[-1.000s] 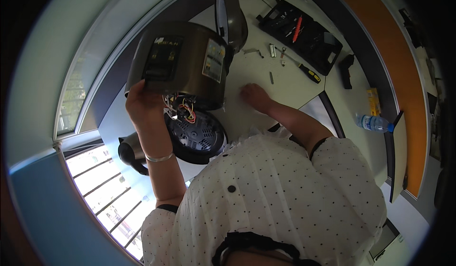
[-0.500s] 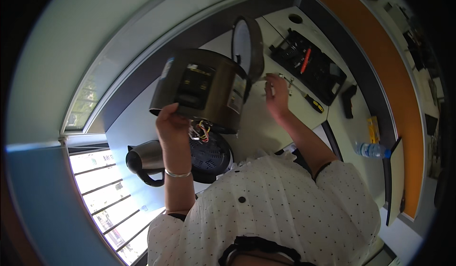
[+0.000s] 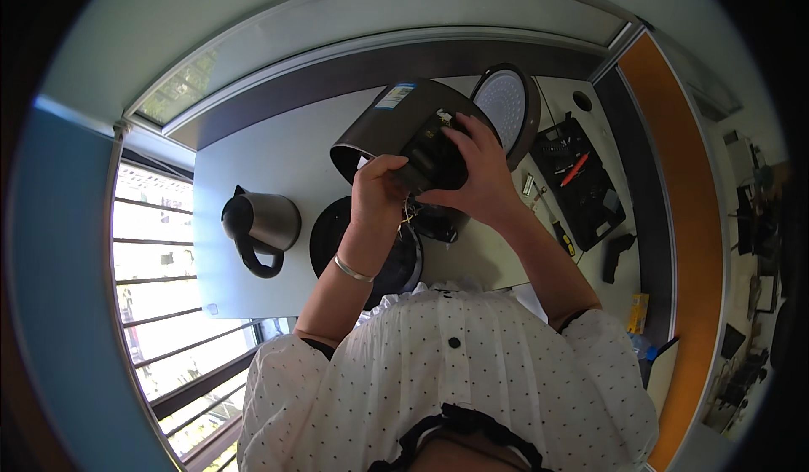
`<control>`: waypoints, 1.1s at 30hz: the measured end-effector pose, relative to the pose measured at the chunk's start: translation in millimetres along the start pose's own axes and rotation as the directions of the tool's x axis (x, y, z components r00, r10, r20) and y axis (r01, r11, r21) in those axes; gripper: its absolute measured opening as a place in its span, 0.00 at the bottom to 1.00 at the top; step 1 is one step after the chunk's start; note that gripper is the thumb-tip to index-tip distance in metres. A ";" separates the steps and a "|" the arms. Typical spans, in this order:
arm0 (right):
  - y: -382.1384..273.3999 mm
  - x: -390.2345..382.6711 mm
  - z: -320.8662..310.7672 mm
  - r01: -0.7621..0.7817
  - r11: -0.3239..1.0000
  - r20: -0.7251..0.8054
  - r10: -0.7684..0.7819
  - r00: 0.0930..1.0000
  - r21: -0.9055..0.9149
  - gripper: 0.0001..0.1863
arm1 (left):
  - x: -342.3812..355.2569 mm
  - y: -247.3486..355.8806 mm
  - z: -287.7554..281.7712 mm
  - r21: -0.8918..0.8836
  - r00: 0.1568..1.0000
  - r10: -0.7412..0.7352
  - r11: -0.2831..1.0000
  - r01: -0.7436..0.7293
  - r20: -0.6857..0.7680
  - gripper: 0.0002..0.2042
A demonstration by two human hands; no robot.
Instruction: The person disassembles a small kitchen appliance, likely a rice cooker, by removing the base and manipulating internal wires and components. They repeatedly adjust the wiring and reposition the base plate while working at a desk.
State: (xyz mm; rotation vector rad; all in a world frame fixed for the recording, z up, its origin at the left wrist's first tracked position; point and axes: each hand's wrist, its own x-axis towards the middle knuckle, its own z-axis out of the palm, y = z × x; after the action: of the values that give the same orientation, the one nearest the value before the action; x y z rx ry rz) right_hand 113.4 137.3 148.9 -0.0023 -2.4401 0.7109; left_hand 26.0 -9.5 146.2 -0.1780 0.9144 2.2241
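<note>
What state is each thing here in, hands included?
Cooker body: tilted
Cooker lid: swung open
Left hand: gripping the cooker body's edge
Right hand: spread on its front panel
Wires: exposed
Kettle: standing upright
Tool case: open
Red tool: lying in the tool case
Screwdriver: lying on the table

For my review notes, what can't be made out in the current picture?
Head view, all four:
Wires: ends hidden by left hand and rice cooker housing.
Control panel: partly covered by right hand.
Black round base: partly behind left forearm.
Small parts in black tool case: too small to identify.
</note>
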 end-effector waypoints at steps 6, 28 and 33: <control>-25.8 -1.9 15.4 0.089 0.993 -0.030 -0.092 0.995 -0.084 0.38 | 4.5 -11.8 -15.6 -0.089 0.999 -0.023 0.996 0.020 -0.026 0.07; -30.4 -21.7 41.6 0.104 0.960 0.080 -0.086 0.993 -0.260 0.29 | -1.6 -41.1 -31.6 -0.168 0.995 -0.094 0.981 0.099 0.038 0.10; -26.7 -27.9 46.6 0.127 0.958 0.047 -0.119 0.992 -0.256 0.29 | 1.7 -46.0 -43.1 -0.197 0.990 -0.100 0.973 0.119 0.103 0.10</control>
State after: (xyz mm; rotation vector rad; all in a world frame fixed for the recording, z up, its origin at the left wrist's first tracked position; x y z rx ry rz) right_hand 115.3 87.2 115.1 0.0586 -2.5199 0.3369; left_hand 49.5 -14.2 87.9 -0.2127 0.6130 2.2007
